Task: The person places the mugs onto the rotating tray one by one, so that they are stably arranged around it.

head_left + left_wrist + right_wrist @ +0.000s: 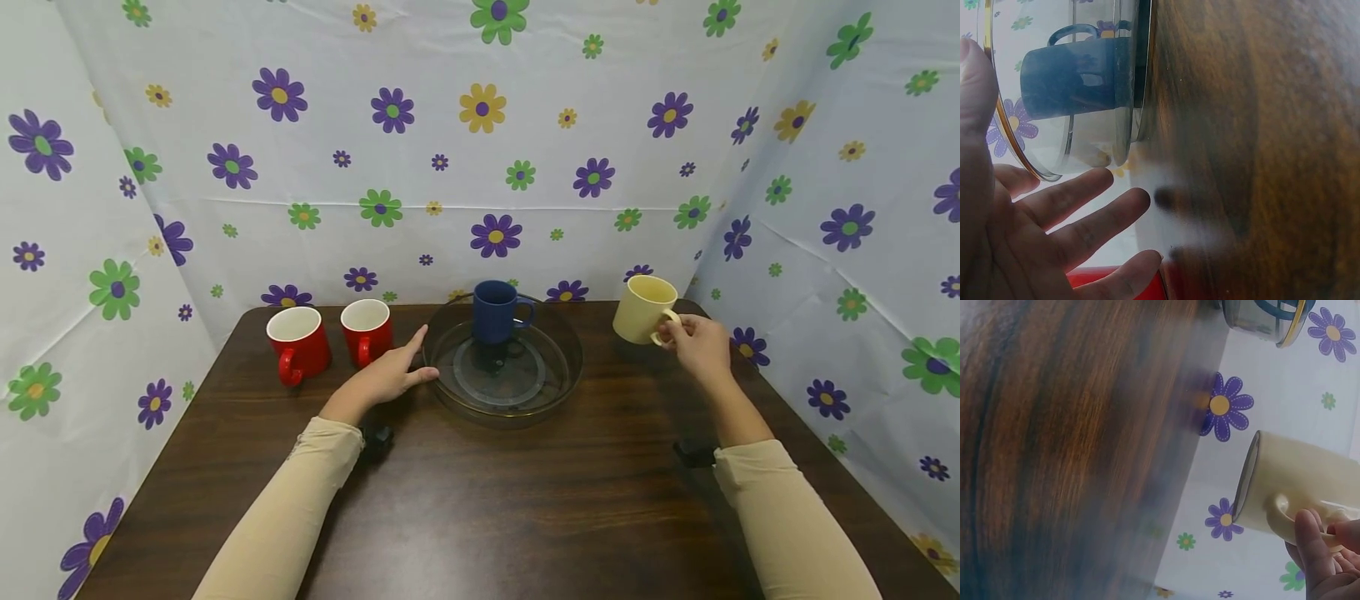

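My right hand [701, 346] pinches the handle of a pale yellow mug [641, 310]. In the right wrist view the yellow mug [1304, 478] is upright, its base raised off the table. A round, see-through bowl [517, 412] with a gold-edged rim stands at the table's middle back. Inside it is a blue mug [493, 312], handle to the right. My left hand [382, 379] is at the bowl's left side with fingers spread, thumb and forefinger by the rim. In the left wrist view the left hand's [1054, 231] fingers are extended and grip nothing.
Two red mugs with white insides, the left one [300, 343] and the right one [367, 333], stand left of the bowl, close to my left hand. The dark wooden table [525, 508] is bordered by flower-patterned white sheeting [420, 242] at the back and sides.
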`<state>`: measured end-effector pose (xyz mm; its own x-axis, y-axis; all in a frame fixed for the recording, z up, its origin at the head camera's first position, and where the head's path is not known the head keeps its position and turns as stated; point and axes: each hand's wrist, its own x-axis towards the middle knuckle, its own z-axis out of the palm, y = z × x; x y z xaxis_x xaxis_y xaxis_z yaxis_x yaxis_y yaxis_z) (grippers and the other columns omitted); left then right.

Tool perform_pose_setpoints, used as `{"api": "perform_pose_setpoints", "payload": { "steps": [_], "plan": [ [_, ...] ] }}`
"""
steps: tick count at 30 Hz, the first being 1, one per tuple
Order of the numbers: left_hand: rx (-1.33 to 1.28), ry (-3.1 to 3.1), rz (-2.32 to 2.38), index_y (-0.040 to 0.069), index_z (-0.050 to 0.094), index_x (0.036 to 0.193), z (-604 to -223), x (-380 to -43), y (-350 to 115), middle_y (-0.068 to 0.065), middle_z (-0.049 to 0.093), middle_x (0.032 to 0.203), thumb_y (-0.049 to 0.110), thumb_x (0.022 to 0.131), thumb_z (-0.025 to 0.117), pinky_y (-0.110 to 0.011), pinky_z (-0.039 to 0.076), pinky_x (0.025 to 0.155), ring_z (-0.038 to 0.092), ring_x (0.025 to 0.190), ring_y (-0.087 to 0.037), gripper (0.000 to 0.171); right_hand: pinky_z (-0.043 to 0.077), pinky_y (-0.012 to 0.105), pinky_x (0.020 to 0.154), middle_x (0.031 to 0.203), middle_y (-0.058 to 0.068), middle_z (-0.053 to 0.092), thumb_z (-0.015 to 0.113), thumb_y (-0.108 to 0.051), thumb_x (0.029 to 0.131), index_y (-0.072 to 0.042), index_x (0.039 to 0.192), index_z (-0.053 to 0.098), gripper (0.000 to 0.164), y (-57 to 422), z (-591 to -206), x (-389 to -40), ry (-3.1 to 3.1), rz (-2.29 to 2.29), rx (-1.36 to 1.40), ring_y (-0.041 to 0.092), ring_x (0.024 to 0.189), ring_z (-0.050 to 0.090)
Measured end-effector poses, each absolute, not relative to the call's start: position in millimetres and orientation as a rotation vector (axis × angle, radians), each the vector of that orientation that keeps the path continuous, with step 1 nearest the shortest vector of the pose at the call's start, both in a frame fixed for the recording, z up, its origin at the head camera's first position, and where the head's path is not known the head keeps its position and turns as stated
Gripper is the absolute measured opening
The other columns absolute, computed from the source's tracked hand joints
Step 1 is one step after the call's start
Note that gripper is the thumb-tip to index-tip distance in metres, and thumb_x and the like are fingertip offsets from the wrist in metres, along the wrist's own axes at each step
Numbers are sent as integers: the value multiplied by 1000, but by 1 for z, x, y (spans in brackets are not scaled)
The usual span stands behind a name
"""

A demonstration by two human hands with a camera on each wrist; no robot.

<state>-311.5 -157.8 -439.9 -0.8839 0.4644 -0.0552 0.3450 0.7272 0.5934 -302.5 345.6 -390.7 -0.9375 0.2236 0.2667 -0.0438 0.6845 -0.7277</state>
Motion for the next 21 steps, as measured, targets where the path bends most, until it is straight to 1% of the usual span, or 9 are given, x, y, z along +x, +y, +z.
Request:
{"api": "perform_pose_setpoints", "payload": {
  "steps": [6, 10, 12, 17, 21],
  "plan": [
    [653, 2736, 870, 8, 1, 164, -440, -311, -157, -25, 29, 161, 42, 101, 60, -60, 29, 116, 35, 145, -44, 92, 55, 13, 63, 111, 32, 70, 54, -17, 107, 16, 123, 63, 38, 342, -390, -303, -2552, 1151, -138, 5, 71, 68],
    [648, 2738, 873, 8, 2, 164, -440, -310, -157, -25, 30, 161, 42, 101, 60, -60, 29, 116, 35, 145, -44, 91, 55, 13, 63, 111, 33, 69, 54, -16, 107, 17, 123, 63, 38, 341, -388, -303, -2546, 1157, -105, 2, 71, 66],
    [643, 2729, 881, 9, 1, 164, -440, -311, -156, -25, 29, 161, 42, 102, 59, -60, 28, 116, 35, 146, -44, 91, 54, 11, 61, 110, 33, 69, 54, -14, 106, 18, 121, 63, 36, 341, -387, -303, -2532, 1159, -81, -1, 69, 65],
    [642, 2713, 884, 10, 0, 164, -443, -311, -157, -24, 28, 162, 45, 102, 58, -60, 28, 117, 33, 146, -43, 92, 54, 10, 61, 110, 35, 68, 55, -12, 106, 19, 121, 62, 35, 339, -385, -304, -2514, 1185, -54, -6, 67, 63],
    [646, 2725, 881, 10, 0, 164, -442, -311, -159, -24, 30, 161, 49, 100, 58, -60, 29, 116, 35, 146, -43, 94, 54, 11, 63, 111, 35, 68, 55, -13, 106, 19, 121, 62, 36, 334, -383, -304, -2512, 1206, -41, -4, 69, 64]
  ]
}}
